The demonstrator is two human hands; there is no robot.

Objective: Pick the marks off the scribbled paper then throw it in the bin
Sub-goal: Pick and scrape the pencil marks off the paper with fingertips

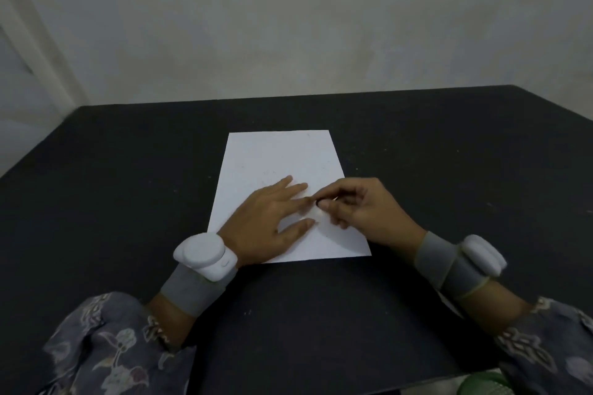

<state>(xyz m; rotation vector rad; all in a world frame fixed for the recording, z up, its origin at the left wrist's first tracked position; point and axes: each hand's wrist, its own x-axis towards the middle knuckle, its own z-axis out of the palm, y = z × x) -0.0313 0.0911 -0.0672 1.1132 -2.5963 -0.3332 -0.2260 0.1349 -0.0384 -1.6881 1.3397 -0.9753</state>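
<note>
The left hand [272, 218] is lying flat with fingers spread on the paper [282, 170], evidently pinning the sheet while marks are worked on. At its three o'clock, the right hand [362, 212] is pinching a small white object, probably an eraser [316, 212], against the sheet. The paper is lying flat at mid-table [449, 144]; any bin is not identifiable.

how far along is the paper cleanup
Done: most of the paper looks nearly clean, with only faint marks. In hand: the left hand presses it flat while the right hand pinches a small eraser-like thing on it. Left: binning it.
</note>
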